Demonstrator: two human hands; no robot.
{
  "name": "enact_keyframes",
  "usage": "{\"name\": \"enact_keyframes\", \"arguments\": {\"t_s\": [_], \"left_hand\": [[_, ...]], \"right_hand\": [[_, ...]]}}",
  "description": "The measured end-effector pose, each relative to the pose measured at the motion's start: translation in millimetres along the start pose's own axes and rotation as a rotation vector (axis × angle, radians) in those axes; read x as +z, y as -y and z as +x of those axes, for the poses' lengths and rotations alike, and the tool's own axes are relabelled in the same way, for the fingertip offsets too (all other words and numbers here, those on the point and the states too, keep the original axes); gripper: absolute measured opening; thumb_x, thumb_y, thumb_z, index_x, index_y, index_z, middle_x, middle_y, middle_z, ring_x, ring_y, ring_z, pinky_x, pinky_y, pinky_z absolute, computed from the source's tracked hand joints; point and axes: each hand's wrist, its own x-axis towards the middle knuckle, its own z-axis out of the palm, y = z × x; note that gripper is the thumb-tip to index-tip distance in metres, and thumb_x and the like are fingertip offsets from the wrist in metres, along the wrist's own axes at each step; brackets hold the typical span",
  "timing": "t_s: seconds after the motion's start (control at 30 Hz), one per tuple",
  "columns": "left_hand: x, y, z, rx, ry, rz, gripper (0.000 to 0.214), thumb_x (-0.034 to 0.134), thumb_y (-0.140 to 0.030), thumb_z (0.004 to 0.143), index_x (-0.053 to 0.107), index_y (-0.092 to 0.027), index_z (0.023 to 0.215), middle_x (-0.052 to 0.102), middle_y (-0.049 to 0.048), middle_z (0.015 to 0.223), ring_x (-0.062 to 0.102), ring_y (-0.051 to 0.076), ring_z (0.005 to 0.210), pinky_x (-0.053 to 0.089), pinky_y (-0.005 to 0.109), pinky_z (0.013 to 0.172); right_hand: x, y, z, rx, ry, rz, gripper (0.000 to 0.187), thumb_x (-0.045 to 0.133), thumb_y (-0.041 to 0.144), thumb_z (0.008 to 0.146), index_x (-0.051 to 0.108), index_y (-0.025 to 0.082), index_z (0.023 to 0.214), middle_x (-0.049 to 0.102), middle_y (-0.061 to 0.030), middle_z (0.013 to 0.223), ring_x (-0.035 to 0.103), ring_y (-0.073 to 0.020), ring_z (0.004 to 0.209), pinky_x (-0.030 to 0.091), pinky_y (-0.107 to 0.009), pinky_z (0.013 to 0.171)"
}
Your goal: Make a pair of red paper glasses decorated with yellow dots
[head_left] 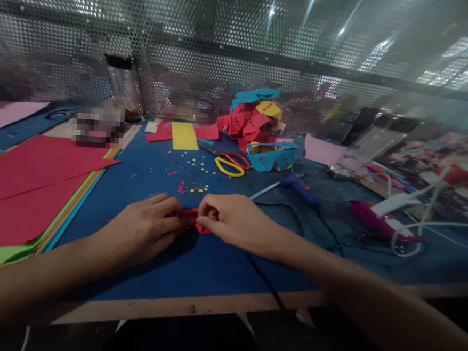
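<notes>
Between both hands, low over the blue tabletop (158,282), is a small piece of folded red paper (203,229). My left hand (146,225) has its fingers bent over the left end of the paper, hiding much of it. The right end is pinched by my right hand (231,218), its thumb and index finger curled together. Just beyond the hands lie small yellow and red paper bits (195,186). Scissors with red and yellow handles (230,167) rest farther back, beside folded blue paper with red dots (273,159).
Large red sheets (29,182) top a coloured paper stack at left. A heap of folded paper shapes (250,118) stands at the back. On the right lie a blue glue gun (301,191), a magenta glue gun (386,223), cords and a clear bottle (370,147).
</notes>
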Motion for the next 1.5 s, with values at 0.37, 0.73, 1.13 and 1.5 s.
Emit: {"name": "enact_keyframes", "arguments": {"t_s": [0.37,0.73,1.13,1.5], "left_hand": [[-0.5,-0.6,-0.3,-0.018,0.010,-0.031,0.025,0.050,-0.013,0.097,0.074,-0.016,0.103,0.068,0.0098,0.095,0.062,0.022,0.081,0.053,0.034,0.067],[-0.1,-0.7,-0.9,0.004,-0.005,-0.020,0.022,0.050,-0.015,0.098,0.073,-0.015,0.095,0.069,0.0105,0.093,0.064,0.022,0.081,0.056,0.033,0.068],[-2.8,2.4,-5.2,0.014,-0.032,-0.057,0.024,0.050,-0.014,0.098,0.069,-0.014,0.113,0.075,0.0097,0.105,0.070,0.022,0.090,0.057,0.032,0.075],[-4.7,2.3,-5.2,-0.133,-0.009,-0.086,0.021,0.054,-0.013,0.093,0.064,-0.019,0.111,0.073,0.0035,0.093,0.069,0.019,0.081,0.051,0.028,0.070]], "right_hand": [[-2.3,4.3,-1.6,0.038,0.046,-0.071,0.010,0.062,0.022,0.090,0.070,0.019,0.085,0.070,0.0007,0.073,0.059,-0.0133,0.065,0.029,-0.026,0.059],[3.5,-3.6,-4.2,-0.256,0.054,-0.240,0.013,0.054,0.020,0.100,0.066,0.018,0.102,0.066,-0.0036,0.098,0.058,-0.0155,0.081,0.035,-0.027,0.067],[2.5,-5.5,-5.7,-0.312,0.073,-0.337,0.019,0.051,0.024,0.103,0.066,0.019,0.112,0.066,-0.0036,0.098,0.060,-0.0166,0.079,0.035,-0.029,0.066],[2.7,0.2,-9.1,-0.346,0.039,-0.490,0.022,0.046,0.023,0.104,0.066,0.017,0.111,0.065,-0.0044,0.096,0.055,-0.0147,0.068,0.031,-0.030,0.059]]}}
